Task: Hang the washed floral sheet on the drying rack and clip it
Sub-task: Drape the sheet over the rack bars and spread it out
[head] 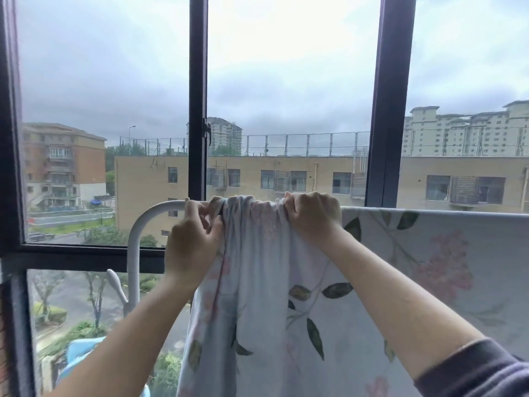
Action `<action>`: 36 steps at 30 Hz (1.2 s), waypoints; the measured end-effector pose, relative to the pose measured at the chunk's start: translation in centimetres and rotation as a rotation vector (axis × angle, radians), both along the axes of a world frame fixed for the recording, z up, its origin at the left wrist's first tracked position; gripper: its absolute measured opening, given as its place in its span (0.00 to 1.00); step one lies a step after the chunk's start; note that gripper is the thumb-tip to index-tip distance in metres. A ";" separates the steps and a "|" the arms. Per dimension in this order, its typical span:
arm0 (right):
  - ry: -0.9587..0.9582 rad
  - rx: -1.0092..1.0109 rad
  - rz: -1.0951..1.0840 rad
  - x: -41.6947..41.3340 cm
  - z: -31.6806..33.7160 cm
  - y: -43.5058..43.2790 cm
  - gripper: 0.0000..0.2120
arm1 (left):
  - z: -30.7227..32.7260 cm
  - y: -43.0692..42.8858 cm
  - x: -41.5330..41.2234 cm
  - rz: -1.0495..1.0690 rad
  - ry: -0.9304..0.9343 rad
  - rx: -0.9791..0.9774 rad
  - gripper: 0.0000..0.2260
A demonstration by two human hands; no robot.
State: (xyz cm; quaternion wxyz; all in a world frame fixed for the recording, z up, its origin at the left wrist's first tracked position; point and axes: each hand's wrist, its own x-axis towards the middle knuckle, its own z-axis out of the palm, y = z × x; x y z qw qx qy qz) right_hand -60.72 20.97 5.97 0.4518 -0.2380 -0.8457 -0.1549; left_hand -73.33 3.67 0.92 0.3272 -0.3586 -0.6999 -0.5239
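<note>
**Head view, facing a window.** The white tubular drying rack (pixel 133 253) rises at lower left of the frame, curves over, and its top rail runs rightward across the middle. The floral sheet (pixel 272 296), pale with green leaves and pink blossoms, hangs over this rail. At centre it is gathered into tight folds; toward the right edge of the frame it lies flat and spread along the rail.

The left hand (pixel 194 239), at centre left, has its fingers curled and pinches the sheet's gathered edge at the rail, just beside the bare curved end of the rack. The right hand (pixel 312 216), just right of centre, grips the bunched cloth from above, with its knuckles over the rail. The hands are near each other, with the folds between them.

A dark sleeve (pixel 483 371) covers the right forearm at the lower right corner. A white peg-like piece (pixel 117 285) sits by the rack's upright; its exact form is unclear. A blue object (pixel 83 348) shows at bottom left, partly hidden by the left arm. Behind, a dark window frame (pixel 198 96) divides the view of buildings (pixel 286 170) under a grey sky.
</note>
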 end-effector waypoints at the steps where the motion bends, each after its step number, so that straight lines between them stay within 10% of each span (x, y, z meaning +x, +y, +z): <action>1: 0.003 -0.004 -0.001 -0.2 0.0 0.0 0.25 | 0.1 0.0 0.1 -0.020 -0.118 -0.053 0.09; 9: 0.019 0.023 0.007 -0.2 -0.1 0.1 0.25 | 4.0 -0.2 0.7 -0.490 -0.535 0.295 0.12; 14: 0.010 0.044 0.031 0.3 -0.1 0.6 0.24 | 7.9 -1.2 -2.9 -0.249 -0.691 0.611 0.06; 21: -0.027 -0.003 0.098 -0.2 0.4 -0.1 0.20 | 5.8 -4.0 -5.7 0.002 -0.714 0.274 0.08; 32: -0.108 0.010 0.110 -4.8 1.1 -3.4 0.26 | 5.9 -9.1 -10.5 -0.082 -0.842 0.596 0.07; 36: -0.075 0.055 0.030 -5.2 0.5 -3.6 0.28 | 3.3 -10.4 -14.1 -0.043 -0.917 0.311 0.09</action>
